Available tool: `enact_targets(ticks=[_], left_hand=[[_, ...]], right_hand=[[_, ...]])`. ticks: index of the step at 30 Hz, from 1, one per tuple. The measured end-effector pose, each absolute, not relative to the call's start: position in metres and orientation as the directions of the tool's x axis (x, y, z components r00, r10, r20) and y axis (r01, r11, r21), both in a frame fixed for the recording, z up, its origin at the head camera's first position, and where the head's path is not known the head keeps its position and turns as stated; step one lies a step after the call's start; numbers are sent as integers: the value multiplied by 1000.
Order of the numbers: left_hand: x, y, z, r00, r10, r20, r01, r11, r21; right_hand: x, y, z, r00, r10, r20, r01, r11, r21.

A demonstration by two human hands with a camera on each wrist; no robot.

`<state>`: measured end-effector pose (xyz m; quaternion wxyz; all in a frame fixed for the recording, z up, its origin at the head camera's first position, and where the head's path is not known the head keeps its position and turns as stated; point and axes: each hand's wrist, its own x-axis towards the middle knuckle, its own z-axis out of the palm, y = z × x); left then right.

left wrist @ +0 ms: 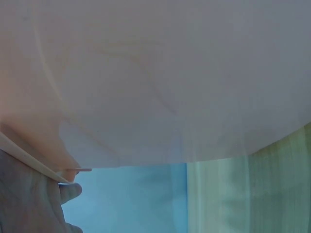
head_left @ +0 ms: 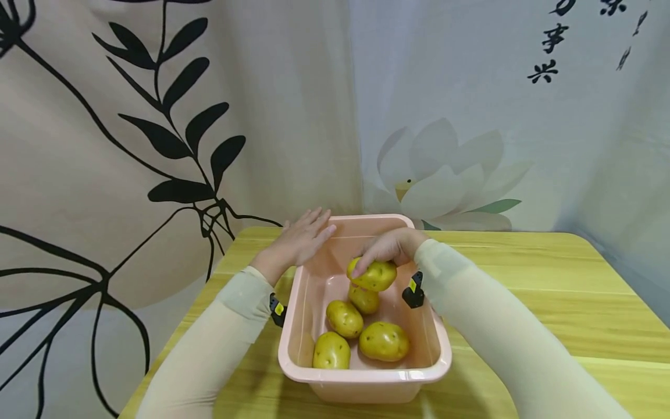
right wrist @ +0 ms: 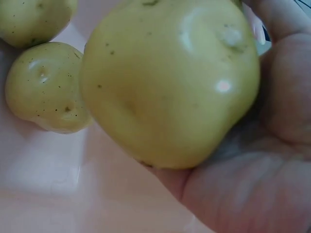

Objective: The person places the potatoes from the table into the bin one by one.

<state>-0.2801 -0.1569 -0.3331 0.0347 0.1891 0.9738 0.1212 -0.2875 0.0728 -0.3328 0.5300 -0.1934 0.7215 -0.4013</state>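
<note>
In the head view my right hand (head_left: 395, 247) grips a yellow potato (head_left: 378, 277) above the inside of a pink plastic basin (head_left: 364, 376). The right wrist view shows this potato (right wrist: 170, 82) close up against the palm, with thumb and fingers around it. Below it in the basin lie several more potatoes, among them one large potato (head_left: 384, 341) at the near right and another (head_left: 332, 351) in the near left corner. My left hand (head_left: 300, 241) rests on the basin's far left rim, fingers straight. From the left wrist, the basin's outer wall (left wrist: 155, 87) fills most of the view.
The basin stands on a yellow wood-grain table (head_left: 549, 279), close to its far edge. Behind hangs a pale curtain (head_left: 293, 116) with black plant prints and a lotus. Small black devices, such as the one at the right wrist (head_left: 413, 291), are worn on both wrists.
</note>
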Motion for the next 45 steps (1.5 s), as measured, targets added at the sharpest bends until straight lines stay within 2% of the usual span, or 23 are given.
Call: enact_targets(ticks=[10,15,21,45], left_hand=[[-280,-158,-332,-923,384,-9,369,894,253],[-281,-157,-332,-923,385,0,373,894,249],[-282,-156,-332,-922,386,4,376,896,236],[-281,-156,-336,-928,374,-3,362,900,244]], right_hand=[[-292,72,-336,-346,-732,-587,119,586,-801],[-292,73,-335,-396,-718,-572,84,592,-801],[-291,74,-332,-437,-705,-558,99,579,-809],[-290,74,-333,-443,-707,-551,130,558,-820]])
